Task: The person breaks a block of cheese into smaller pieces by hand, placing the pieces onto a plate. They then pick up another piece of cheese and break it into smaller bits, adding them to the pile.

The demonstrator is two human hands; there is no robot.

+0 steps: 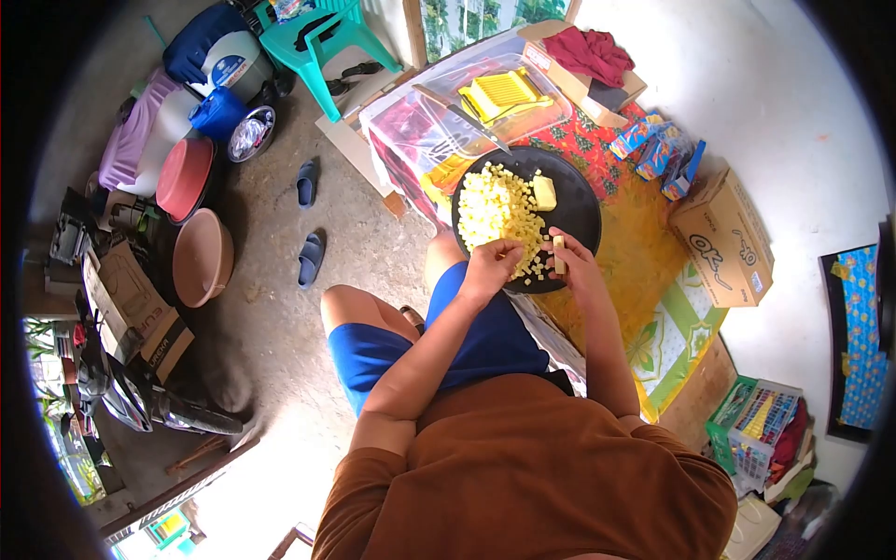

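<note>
My left hand [494, 264] is over the near edge of a heap of small pale yellow cubes [501, 207]. Its fingers are pinched together, and what they hold, if anything, is too small to make out. My right hand [576, 265] grips a thin, pale yellow stick [559, 255], held upright by the plate's near right side. Both hands are above a round black plate [581, 201]. A larger pale yellow block [544, 192] lies on the plate beside the heap. The cubes look like cheese, but I cannot be sure.
Beyond the plate, a long knife [459, 116] rests by a clear plastic container [546, 109] with a yellow slotted tray [504, 95]. Blue packets [658, 154] and a cardboard box [722, 238] stand to the right. Basins [203, 258] and slippers [311, 259] are on the floor at left.
</note>
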